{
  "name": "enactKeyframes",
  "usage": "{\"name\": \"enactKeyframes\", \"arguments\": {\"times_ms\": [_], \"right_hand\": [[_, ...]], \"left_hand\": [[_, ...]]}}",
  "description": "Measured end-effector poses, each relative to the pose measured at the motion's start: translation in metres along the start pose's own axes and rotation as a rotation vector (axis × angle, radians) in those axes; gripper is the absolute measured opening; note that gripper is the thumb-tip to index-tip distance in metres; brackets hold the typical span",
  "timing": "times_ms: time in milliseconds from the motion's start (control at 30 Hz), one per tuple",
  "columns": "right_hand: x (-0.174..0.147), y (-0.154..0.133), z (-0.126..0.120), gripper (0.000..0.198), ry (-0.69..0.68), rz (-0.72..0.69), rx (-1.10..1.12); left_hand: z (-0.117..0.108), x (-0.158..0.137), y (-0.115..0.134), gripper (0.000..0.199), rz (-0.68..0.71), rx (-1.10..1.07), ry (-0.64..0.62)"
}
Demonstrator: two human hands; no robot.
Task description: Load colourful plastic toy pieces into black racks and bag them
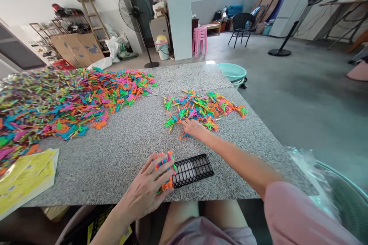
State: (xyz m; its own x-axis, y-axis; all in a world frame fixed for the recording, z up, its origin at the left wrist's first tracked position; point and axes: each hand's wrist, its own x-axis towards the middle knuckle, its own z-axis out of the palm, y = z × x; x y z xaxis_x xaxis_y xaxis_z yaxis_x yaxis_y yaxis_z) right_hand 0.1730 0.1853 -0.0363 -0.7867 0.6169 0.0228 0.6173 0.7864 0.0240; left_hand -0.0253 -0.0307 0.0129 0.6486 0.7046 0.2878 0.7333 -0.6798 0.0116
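Note:
My left hand (151, 180) is cupped over a cluster of small bright plastic pieces (167, 186) at the left end of a black openwork plastic tray (193, 170). Its fingers and thumb reach around the cluster, hiding part of it. The tray's right part shows bare lattice. My right hand (194, 128) reaches to the near edge of a small pile of multicoloured plastic pieces (205, 107), green, orange, blue and pink. Its fingers are bent down and together among them; what they pinch is hidden.
A much larger heap of similar pieces (86, 99) covers the table's left side. Yellow printed sheets (28, 178) lie at the front left. Beyond the granite-patterned table (120, 160) stand turquoise basins (232, 71) and a fan (136, 13). A clear plastic bag (313, 176) hangs by the right edge.

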Motion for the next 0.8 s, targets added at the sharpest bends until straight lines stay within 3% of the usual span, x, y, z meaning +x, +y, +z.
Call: {"name": "enactKeyframes", "arguments": {"times_ms": [100,200,267,333,400,467,533,600,800], "right_hand": [[-0.005,0.006,0.000,0.027,-0.020,-0.051,0.053],[-0.031,-0.008,0.000,0.021,0.103,0.172,0.262],[-0.056,-0.028,0.005,0.009,0.179,0.395,0.563],[-0.084,-0.059,0.014,0.020,0.178,0.518,0.987],[-0.108,-0.096,0.027,0.028,0.125,0.489,1.388],[-0.122,-0.128,0.040,0.026,0.110,0.455,1.600],[-0.126,-0.148,0.049,0.022,0.136,0.470,1.614],[-0.123,-0.155,0.052,0.017,0.164,0.494,1.471],[-0.112,-0.141,0.032,0.015,0.079,0.367,0.903]], "left_hand": [[-0.003,0.002,0.002,0.043,-0.018,-0.002,-0.052],[-0.003,0.004,0.004,0.038,-0.038,-0.031,-0.081],[-0.002,0.005,0.005,0.034,-0.057,-0.048,-0.068],[0.001,0.005,0.005,0.032,-0.062,-0.053,-0.034],[0.002,0.004,0.006,0.034,-0.048,-0.050,-0.008],[0.003,0.004,0.006,0.036,-0.020,-0.055,-0.001],[0.003,0.004,0.005,0.036,0.000,-0.071,-0.007],[0.003,0.003,0.005,0.034,-0.002,-0.081,-0.021],[0.007,0.002,0.005,0.033,-0.054,-0.117,-0.022]]}}
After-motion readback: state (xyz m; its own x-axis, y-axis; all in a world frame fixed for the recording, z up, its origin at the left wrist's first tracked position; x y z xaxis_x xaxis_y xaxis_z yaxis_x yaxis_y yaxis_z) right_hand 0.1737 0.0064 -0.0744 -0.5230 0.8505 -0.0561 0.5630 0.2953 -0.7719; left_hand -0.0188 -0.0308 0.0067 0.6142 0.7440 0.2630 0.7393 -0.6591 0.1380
